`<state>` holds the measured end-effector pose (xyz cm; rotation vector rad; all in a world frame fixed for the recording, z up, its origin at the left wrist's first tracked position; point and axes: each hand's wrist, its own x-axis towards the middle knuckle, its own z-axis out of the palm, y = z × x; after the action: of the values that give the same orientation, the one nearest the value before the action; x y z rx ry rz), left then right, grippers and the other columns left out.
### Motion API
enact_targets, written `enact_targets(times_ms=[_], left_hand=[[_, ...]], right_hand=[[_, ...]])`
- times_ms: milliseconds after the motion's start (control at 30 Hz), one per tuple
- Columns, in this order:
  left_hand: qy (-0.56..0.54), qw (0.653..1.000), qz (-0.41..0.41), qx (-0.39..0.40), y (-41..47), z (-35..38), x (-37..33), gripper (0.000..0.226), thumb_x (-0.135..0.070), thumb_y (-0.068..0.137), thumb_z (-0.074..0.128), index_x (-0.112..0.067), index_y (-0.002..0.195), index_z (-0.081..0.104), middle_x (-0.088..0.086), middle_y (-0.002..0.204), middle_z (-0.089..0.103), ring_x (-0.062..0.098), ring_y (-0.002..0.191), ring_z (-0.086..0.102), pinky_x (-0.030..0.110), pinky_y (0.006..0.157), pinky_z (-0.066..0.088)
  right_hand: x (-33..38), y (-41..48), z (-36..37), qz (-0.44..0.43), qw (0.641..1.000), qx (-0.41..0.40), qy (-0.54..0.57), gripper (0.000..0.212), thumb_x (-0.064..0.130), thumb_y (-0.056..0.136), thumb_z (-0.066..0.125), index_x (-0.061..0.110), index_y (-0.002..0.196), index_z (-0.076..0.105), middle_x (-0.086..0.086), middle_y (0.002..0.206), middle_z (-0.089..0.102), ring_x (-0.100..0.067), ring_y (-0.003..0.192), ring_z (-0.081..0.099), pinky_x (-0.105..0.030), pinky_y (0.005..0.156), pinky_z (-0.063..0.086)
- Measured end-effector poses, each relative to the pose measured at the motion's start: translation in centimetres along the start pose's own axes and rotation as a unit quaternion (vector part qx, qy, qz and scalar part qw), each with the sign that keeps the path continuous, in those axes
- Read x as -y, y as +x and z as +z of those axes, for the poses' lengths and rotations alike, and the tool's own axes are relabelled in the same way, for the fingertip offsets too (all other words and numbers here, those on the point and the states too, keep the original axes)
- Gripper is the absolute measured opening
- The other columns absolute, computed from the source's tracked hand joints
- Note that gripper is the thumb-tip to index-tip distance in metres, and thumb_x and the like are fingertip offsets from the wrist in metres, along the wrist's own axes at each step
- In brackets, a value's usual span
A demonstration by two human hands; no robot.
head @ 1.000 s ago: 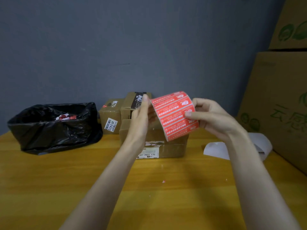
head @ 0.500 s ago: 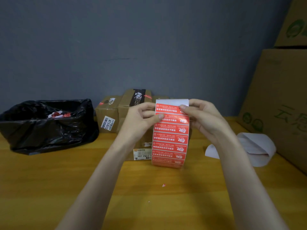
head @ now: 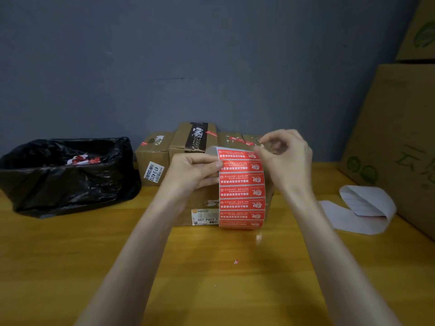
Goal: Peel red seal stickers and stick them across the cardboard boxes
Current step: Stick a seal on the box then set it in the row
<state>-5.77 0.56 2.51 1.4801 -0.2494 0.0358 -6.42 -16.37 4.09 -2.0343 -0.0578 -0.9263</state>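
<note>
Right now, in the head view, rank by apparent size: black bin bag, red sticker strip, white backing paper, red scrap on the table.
Largest: black bin bag.
Then red sticker strip and white backing paper: similar, strip held nearer the camera, so unranked.
Smallest: red scrap.

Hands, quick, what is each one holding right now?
Left hand: grips the sticker strip by its upper left edge.
Right hand: fingers curled, pinching at the strip's top right corner; blur hides the exact hold.
</note>
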Motion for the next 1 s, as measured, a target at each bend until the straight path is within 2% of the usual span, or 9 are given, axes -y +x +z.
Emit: enact_targets(times_ms=[100,167,233,367,533,667,800,933,1000], left_hand=[[-0.018,1.000,0.010,-0.021,-0.1,0.2,-0.1,0.008,-0.003,0.081,0.066,-0.006,0.087,0.070,0.006,0.076,0.074,0.015,0.073,0.071,0.019,0.063,0.057],[-0.029,0.999,0.026,-0.021,-0.2,0.3,-0.2,0.006,0.000,0.080,0.066,-0.002,0.085,0.069,0.009,0.075,0.072,0.015,0.069,0.071,0.020,0.062,0.057],[-0.028,0.998,0.046,-0.023,-0.4,0.4,-0.3,0.005,0.002,0.079,0.066,0.001,0.084,0.067,0.010,0.075,0.071,0.016,0.068,0.070,0.021,0.063,0.057],[-0.019,0.997,0.070,-0.017,-0.5,0.2,-0.5,0.008,0.002,0.078,0.067,-0.005,0.080,0.069,0.001,0.081,0.073,0.016,0.075,0.070,0.023,0.066,0.057],[0.000,0.998,0.058,-0.009,-0.7,0.1,-0.5,0.011,-0.001,0.079,0.067,-0.010,0.085,0.071,0.005,0.081,0.074,0.018,0.076,0.071,0.023,0.068,0.058],[0.034,0.996,0.085,-0.003,-0.6,-0.1,-0.7,0.014,0.000,0.080,0.066,-0.013,0.082,0.072,0.003,0.082,0.073,0.016,0.079,0.070,0.023,0.069,0.056],[0.066,0.994,0.092,-0.005,-0.6,-0.4,-0.8,0.013,-0.004,0.081,0.066,-0.016,0.079,0.072,-0.002,0.085,0.072,0.015,0.081,0.069,0.024,0.072,0.056],[0.087,0.992,0.073,-0.049,-0.3,-0.6,-0.7,0.010,-0.010,0.082,0.067,-0.019,0.080,0.070,0.001,0.084,0.072,0.016,0.082,0.069,0.028,0.074,0.056],[0.073,0.994,0.059,-0.062,-0.2,-0.7,-0.7,0.009,-0.009,0.083,0.066,-0.018,0.081,0.068,0.005,0.090,0.071,0.021,0.088,0.068,0.032,0.078,0.055]], right_hand=[[1.1,-0.6,0.6,-0.131,0.990,0.048,-0.009,0.004,0.014,0.079,0.072,0.018,0.078,0.071,0.013,0.081,0.059,0.003,0.071,0.054,-0.006,0.069,0.040],[1.6,-1.1,1.3,-0.175,0.981,0.085,-0.013,0.004,0.012,0.078,0.072,0.014,0.081,0.074,0.009,0.079,0.063,-0.001,0.070,0.055,-0.006,0.070,0.040],[1.7,-1.3,1.7,-0.187,0.979,0.083,-0.009,0.005,0.011,0.077,0.073,0.012,0.081,0.075,0.006,0.079,0.065,-0.002,0.072,0.055,-0.008,0.071,0.041],[1.5,-1.4,1.6,-0.152,0.984,0.093,0.004,0.006,0.015,0.079,0.072,0.013,0.083,0.076,0.010,0.080,0.065,-0.003,0.075,0.058,-0.011,0.073,0.044],[1.4,-1.6,1.8,-0.141,0.986,0.088,0.021,0.008,0.019,0.079,0.073,0.015,0.085,0.076,0.008,0.080,0.066,0.002,0.075,0.058,-0.008,0.071,0.044],[1.5,-1.7,1.8,-0.125,0.988,0.086,0.042,0.007,0.020,0.081,0.071,0.016,0.084,0.076,0.013,0.076,0.064,0.001,0.076,0.060,-0.010,0.072,0.046],[1.6,-1.8,1.8,-0.051,0.988,0.102,0.107,0.009,0.017,0.083,0.069,0.020,0.075,0.073,0.016,0.074,0.067,-0.002,0.074,0.064,-0.021,0.072,0.052],[1.1,-1.4,2.0,0.032,0.984,0.062,0.163,0.019,0.011,0.084,0.063,0.022,0.068,0.065,0.007,0.068,0.068,-0.014,0.065,0.068,-0.041,0.068,0.058],[1.0,-1.2,1.8,0.067,0.977,0.051,0.197,0.015,0.008,0.086,0.059,0.013,0.073,0.063,-0.001,0.069,0.068,-0.013,0.061,0.068,-0.036,0.062,0.059]])
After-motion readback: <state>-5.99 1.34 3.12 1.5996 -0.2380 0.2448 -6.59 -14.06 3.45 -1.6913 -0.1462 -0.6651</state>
